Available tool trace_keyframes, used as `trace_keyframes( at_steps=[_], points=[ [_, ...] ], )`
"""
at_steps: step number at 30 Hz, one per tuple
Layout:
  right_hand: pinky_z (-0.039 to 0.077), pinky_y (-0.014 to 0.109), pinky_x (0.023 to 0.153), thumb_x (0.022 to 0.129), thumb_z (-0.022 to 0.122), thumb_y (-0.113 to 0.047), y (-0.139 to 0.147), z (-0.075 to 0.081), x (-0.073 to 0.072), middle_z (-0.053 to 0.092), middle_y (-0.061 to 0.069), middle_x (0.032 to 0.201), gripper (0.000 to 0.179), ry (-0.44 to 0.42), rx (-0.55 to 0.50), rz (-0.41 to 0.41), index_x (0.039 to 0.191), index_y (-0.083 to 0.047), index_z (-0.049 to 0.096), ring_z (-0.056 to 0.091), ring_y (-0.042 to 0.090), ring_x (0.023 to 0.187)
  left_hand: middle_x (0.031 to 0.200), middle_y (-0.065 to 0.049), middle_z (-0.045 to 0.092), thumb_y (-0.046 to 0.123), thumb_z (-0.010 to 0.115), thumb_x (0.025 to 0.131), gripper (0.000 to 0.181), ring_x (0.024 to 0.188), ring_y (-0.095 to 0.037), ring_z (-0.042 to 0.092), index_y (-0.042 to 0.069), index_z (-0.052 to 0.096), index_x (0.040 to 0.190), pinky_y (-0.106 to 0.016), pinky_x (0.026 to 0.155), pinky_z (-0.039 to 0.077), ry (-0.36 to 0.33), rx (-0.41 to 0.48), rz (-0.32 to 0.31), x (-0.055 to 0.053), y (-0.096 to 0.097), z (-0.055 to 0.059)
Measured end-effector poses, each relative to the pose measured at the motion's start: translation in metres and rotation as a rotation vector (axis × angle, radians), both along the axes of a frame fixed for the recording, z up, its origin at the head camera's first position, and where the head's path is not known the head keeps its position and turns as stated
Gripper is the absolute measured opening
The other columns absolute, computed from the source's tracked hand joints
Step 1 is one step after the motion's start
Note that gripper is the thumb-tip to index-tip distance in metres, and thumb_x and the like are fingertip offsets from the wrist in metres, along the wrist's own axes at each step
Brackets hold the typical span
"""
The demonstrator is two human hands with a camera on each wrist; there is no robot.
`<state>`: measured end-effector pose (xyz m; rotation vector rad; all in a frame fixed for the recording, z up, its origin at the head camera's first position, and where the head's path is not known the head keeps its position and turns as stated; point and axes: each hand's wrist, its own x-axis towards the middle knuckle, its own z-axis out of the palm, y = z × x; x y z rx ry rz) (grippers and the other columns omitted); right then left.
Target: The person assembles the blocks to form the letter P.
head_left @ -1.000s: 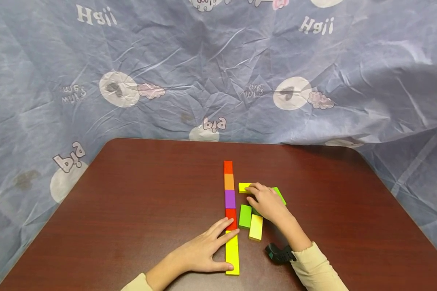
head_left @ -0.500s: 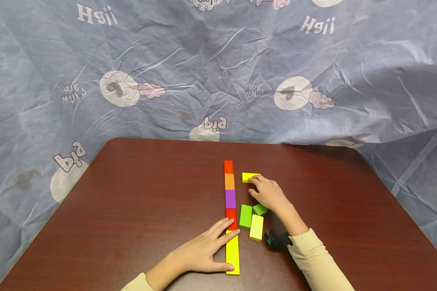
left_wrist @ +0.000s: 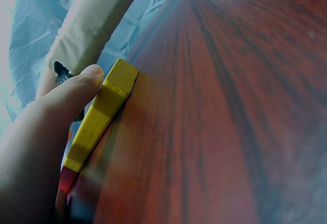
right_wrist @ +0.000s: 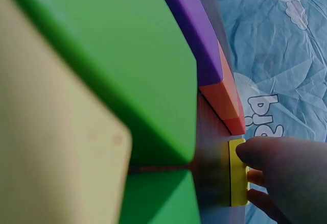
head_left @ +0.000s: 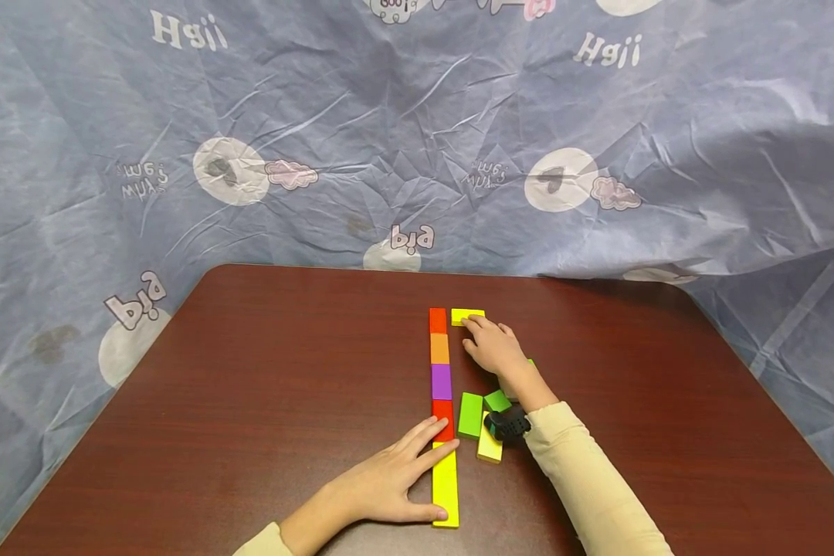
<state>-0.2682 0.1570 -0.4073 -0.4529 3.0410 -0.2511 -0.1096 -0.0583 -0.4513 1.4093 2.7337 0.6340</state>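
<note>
Head view: a loose yellow block (head_left: 468, 313) lies crosswise beside the far end of a coloured row (head_left: 441, 381), under the right hand's (head_left: 495, 345) fingertips.
Its long axis runs left to right, roughly square to the row, which stretches straight away from the person; its left end faces the red end block (head_left: 438, 320) across a narrow gap. The right hand is by far the nearer, with the block ahead and slightly to its left; its fingers touch the block while the thumb stands apart. The left hand (head_left: 389, 480), fingers and thumb spread, rests on the row's near part.
</note>
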Motion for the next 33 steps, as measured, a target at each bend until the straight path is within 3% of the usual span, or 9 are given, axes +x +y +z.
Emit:
trace_keyframes(
  at_steps=[15,30,33],
  points=[
    [0.024,0.053,0.105,0.095,0.043,-0.024,-0.0045,-0.0029,-0.0018,0.035,0.009,0.145,0.046,0.004,-0.039,0.014,0.139,-0.012,0.038,0.036,0.027,0.132,0.153,-0.007,0.013,0.064,0.045,0.083,0.079,0.141,-0.023,0.016,0.022,0.022,0.145,-0.04,0.103,0.038,0.02,-0.005,-0.005,-0.0003,-0.0003,0.002],
    [0.023,0.053,0.105,0.093,0.043,-0.018,-0.0032,-0.0062,-0.0019,0.036,0.01,0.144,0.046,0.026,-0.055,0.024,0.138,-0.011,0.039,0.037,0.026,0.131,0.153,-0.005,0.013,0.064,0.044,0.083,0.078,0.141,-0.022,0.015,0.023,0.022,0.145,-0.04,0.104,0.036,-0.008,-0.019,-0.011,-0.0002,-0.0003,0.0014],
    [0.021,0.054,0.106,0.093,0.043,-0.019,-0.002,-0.004,0.0006,0.035,0.011,0.145,0.046,0.015,-0.1,0.017,0.138,-0.011,0.038,0.035,0.027,0.132,0.153,-0.004,0.012,0.064,0.044,0.083,0.078,0.141,-0.021,0.014,0.024,0.021,0.145,-0.04,0.104,0.037,-0.032,-0.025,-0.008,0.0005,-0.0003,0.0019]
  ],
)
